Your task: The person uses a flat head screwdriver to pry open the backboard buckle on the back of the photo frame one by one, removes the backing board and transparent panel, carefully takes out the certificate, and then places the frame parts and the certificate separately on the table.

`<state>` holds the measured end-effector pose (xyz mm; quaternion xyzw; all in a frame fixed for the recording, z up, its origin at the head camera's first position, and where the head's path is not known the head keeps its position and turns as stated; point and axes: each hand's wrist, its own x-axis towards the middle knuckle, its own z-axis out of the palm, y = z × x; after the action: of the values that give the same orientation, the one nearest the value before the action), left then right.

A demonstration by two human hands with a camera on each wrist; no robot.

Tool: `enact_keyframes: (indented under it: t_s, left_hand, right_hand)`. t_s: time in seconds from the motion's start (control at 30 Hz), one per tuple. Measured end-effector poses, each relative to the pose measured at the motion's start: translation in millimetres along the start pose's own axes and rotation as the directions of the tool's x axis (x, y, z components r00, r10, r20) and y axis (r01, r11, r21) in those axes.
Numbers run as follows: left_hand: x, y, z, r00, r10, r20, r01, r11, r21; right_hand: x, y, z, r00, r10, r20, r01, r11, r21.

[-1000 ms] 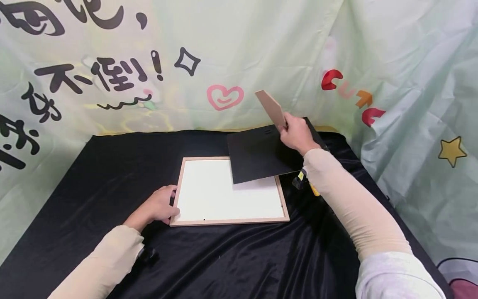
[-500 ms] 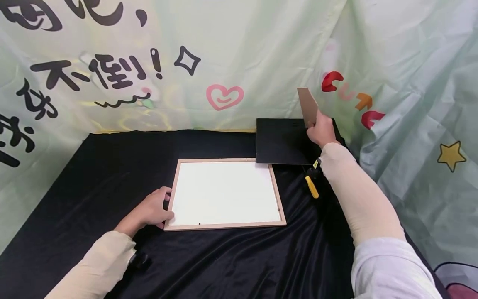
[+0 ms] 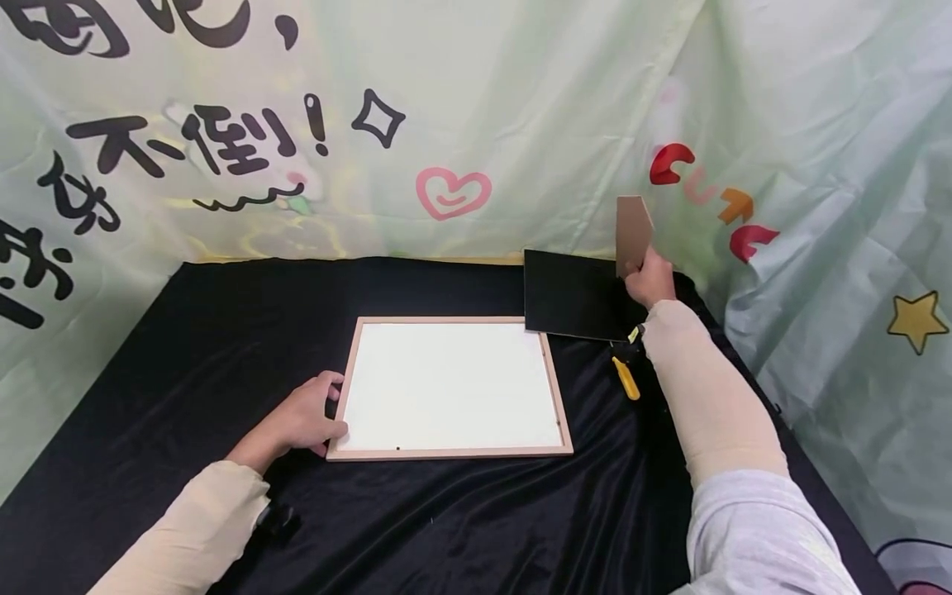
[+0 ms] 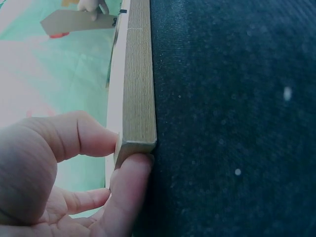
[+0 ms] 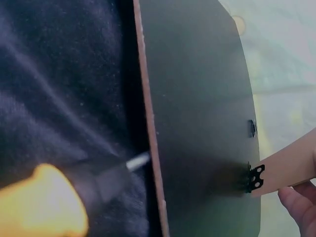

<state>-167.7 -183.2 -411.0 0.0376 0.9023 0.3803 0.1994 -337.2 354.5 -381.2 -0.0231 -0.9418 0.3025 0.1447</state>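
Observation:
A wooden picture frame [image 3: 446,454] lies on the black cloth with a white sheet [image 3: 454,384] inside it. My left hand [image 3: 305,413] pinches the frame's near left corner; in the left wrist view, thumb and fingers close around its wooden edge [image 4: 138,84]. Off to the back right, my right hand [image 3: 651,279] grips the brown stand leg [image 3: 633,231] of a black backing board [image 3: 568,293]. The board's near left corner overlaps the frame's far right corner in the head view. A black metal hinge [image 5: 256,177] joins leg and board.
A screwdriver with a yellow handle [image 3: 625,378] lies right of the frame, close to the board's near edge and below my right wrist. Black cloth [image 3: 446,529] covers the table. A printed fabric backdrop [image 3: 521,107] hangs behind and along the right side.
My right hand has carried the backing board rightward off the frame and lowered it at the back right. The white sheet and the screwdriver's handle are now uncovered. My left hand keeps its hold.

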Motion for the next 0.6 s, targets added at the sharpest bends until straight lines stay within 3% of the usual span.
enact_keyframes:
  t_s: [0.23, 0.6]
  left_hand:
    - [-2.1, 1.9, -0.1, 1.000, 0.006, -0.002, -0.006, 1.000, 0.013]
    - [-10.5, 3.2, -0.2, 1.000, -0.005, -0.020, 0.005, 0.999, 0.040]
  right_hand:
    - [-2, 5, -8, 1.000, 0.002, -0.024, -0.002, 0.999, -0.034]
    - [-14, 5, -27, 0.986, 0.063, 0.157, -0.074, 0.995, 0.069]
